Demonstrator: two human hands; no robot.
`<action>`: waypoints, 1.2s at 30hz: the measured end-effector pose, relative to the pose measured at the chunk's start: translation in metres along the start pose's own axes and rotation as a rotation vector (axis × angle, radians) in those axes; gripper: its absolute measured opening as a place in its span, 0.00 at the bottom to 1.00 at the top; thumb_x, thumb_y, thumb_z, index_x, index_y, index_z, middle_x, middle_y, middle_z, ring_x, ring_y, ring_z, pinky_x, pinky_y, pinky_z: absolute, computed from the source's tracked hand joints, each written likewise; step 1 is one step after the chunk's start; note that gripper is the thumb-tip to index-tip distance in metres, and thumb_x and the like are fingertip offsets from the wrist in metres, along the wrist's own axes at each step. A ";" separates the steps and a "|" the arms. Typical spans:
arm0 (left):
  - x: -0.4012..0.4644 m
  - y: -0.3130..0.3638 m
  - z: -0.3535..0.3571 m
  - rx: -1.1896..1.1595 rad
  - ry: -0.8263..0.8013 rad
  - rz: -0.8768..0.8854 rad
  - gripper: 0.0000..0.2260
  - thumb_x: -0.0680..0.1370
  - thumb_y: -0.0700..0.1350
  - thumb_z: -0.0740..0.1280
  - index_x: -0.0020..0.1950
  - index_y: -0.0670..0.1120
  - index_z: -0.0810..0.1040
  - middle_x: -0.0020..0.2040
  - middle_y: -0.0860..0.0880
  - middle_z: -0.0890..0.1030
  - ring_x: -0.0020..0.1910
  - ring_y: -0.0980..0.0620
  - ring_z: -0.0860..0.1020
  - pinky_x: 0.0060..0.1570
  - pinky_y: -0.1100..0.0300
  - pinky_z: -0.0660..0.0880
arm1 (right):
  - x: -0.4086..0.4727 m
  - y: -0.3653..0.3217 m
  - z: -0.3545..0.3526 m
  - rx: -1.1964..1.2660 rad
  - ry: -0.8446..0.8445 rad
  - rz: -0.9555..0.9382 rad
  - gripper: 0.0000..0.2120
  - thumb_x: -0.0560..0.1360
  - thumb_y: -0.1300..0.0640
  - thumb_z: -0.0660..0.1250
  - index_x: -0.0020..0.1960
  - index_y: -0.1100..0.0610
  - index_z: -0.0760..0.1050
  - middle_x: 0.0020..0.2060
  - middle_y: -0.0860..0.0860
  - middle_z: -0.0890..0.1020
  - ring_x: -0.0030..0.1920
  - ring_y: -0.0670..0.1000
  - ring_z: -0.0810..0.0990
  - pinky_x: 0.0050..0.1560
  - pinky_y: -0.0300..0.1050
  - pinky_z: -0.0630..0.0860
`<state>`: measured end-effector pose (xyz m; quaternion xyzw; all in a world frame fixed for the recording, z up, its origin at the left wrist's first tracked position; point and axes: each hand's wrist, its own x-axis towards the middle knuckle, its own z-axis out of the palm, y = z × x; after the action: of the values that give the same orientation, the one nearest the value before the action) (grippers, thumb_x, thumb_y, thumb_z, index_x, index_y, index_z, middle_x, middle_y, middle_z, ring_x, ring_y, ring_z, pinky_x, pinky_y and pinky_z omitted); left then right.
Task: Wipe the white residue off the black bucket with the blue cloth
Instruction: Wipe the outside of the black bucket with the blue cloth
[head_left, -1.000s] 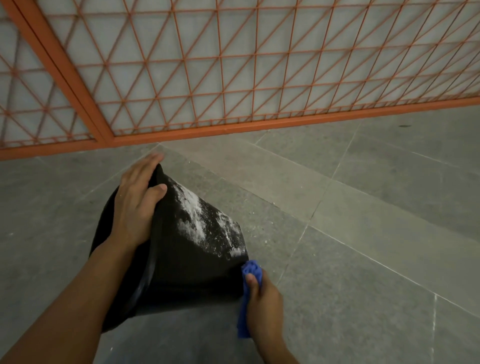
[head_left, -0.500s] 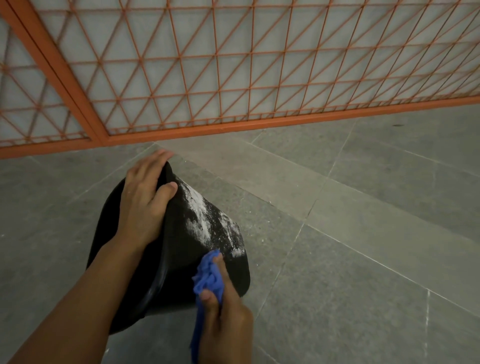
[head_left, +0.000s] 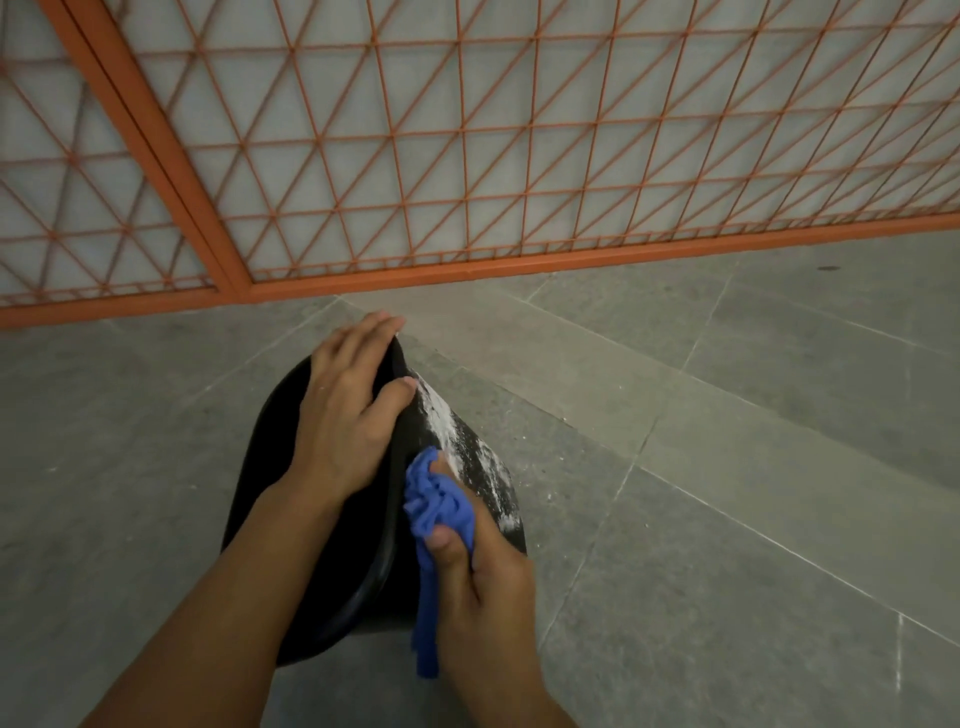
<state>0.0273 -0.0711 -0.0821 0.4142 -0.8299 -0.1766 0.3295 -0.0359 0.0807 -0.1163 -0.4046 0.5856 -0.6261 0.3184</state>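
The black bucket (head_left: 332, 525) lies tipped on its side on the grey tiled floor (head_left: 727, 467), its rim toward the lower left and its outer wall turned up and to the right. The left hand (head_left: 348, 415) grips the upper part of the rim, fingers reaching over the edge and the thumb pressed against the outside wall. The right hand (head_left: 478, 582) is clamped on a bunched blue cloth (head_left: 439, 506), thumb on top of the folds, and presses the wad against the bucket's outer wall just below the left thumb. A loose tail of the cloth hangs down beside the right wrist. White residue (head_left: 457, 441) streaks the wall in a band running from near the left thumb down past the cloth toward the bucket's base edge, with a few white flecks on the floor just beside it. Behind the bucket stands an orange metal grille (head_left: 467, 156) with a triangle pattern, its bottom rail meeting the floor.
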 end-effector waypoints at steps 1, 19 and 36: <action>0.001 0.001 0.001 0.002 -0.005 -0.005 0.31 0.69 0.56 0.54 0.69 0.43 0.70 0.71 0.46 0.69 0.71 0.44 0.64 0.72 0.54 0.56 | 0.011 0.001 -0.004 -0.027 0.001 -0.003 0.22 0.70 0.38 0.57 0.62 0.41 0.71 0.50 0.26 0.78 0.55 0.33 0.76 0.55 0.29 0.71; 0.004 0.003 0.001 -0.010 -0.026 -0.084 0.35 0.66 0.59 0.51 0.70 0.49 0.68 0.73 0.51 0.67 0.72 0.49 0.61 0.69 0.57 0.56 | -0.003 -0.001 -0.003 -0.044 -0.051 -0.126 0.23 0.73 0.37 0.58 0.65 0.44 0.66 0.63 0.36 0.74 0.63 0.37 0.72 0.62 0.32 0.69; 0.001 0.007 0.002 -0.012 -0.012 -0.086 0.34 0.66 0.58 0.51 0.69 0.48 0.70 0.72 0.50 0.68 0.72 0.48 0.62 0.71 0.51 0.58 | -0.016 -0.003 -0.004 0.006 -0.028 -0.052 0.24 0.71 0.34 0.59 0.64 0.43 0.68 0.62 0.37 0.75 0.63 0.39 0.73 0.64 0.37 0.70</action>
<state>0.0212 -0.0675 -0.0788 0.4465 -0.8122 -0.1979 0.3190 -0.0314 0.0965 -0.1156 -0.4273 0.5687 -0.6302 0.3114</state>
